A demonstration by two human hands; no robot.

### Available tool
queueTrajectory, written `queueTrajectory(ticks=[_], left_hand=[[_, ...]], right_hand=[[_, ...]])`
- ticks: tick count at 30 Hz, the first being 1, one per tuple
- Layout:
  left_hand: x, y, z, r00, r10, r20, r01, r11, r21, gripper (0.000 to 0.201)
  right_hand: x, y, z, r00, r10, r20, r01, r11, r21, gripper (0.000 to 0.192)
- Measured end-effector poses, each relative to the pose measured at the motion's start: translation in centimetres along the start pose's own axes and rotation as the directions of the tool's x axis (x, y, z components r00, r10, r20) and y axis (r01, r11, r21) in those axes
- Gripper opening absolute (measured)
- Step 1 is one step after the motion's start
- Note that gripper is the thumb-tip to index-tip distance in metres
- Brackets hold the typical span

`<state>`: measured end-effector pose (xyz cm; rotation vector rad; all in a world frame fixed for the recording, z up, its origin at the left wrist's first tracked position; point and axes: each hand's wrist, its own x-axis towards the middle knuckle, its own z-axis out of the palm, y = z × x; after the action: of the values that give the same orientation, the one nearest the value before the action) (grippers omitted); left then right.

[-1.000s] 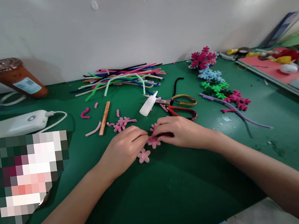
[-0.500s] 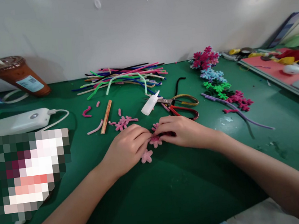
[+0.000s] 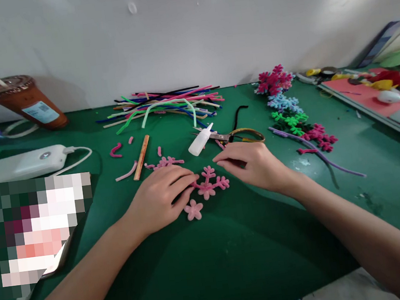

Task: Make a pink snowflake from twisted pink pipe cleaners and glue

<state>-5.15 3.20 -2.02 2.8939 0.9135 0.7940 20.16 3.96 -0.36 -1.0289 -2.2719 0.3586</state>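
A pink fuzzy pipe-cleaner snowflake [image 3: 206,188], with branched arms around a flower-shaped middle, lies on the green table. My left hand [image 3: 161,193] has its fingertips closed on the snowflake's left arm and hides part of it. Just right of the snowflake, my right hand [image 3: 251,165] is off it, thumb and forefinger slightly parted with nothing visible between them. A loose pale pink five-petal flower [image 3: 194,210] lies below the snowflake. Behind my left hand is another pink branched piece [image 3: 165,162], partly covered. A small white glue bottle [image 3: 201,141] lies against gold-handled scissors [image 3: 245,135].
Multicoloured pipe cleaners [image 3: 169,106] are heaped by the wall. Finished-looking coloured snowflakes [image 3: 285,103] run down the right, near a bent purple pipe cleaner [image 3: 324,154]. A wooden stick [image 3: 141,157], power bank [image 3: 19,165], drink cup [image 3: 30,102] and blurred-out phone [image 3: 57,269] are left.
My right hand has let go of the pink snowflake and moved up and right, uncovering its arms and covering the red handles behind. My left hand has shifted slightly left, still touching the snowflake.
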Motion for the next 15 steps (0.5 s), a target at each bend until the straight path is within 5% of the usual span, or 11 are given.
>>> queueTrajectory(ticks=[7,15], left_hand=[[-0.3,-1.6,-1.1,0.94,-0.166,-0.297,0.211,0.97,0.124,0.025],[-0.2,-1.9,-0.9,0.98,-0.15,-0.131,0.165,0.98,0.115,0.012]], right_hand=[[0.2,0.2,-0.5,0.997,0.025,-0.07,-0.028,0.999,-0.041,0.019],[0.2,0.4,-0.3,0.997,0.06,0.042,-0.057,0.996,-0.069,0.019]])
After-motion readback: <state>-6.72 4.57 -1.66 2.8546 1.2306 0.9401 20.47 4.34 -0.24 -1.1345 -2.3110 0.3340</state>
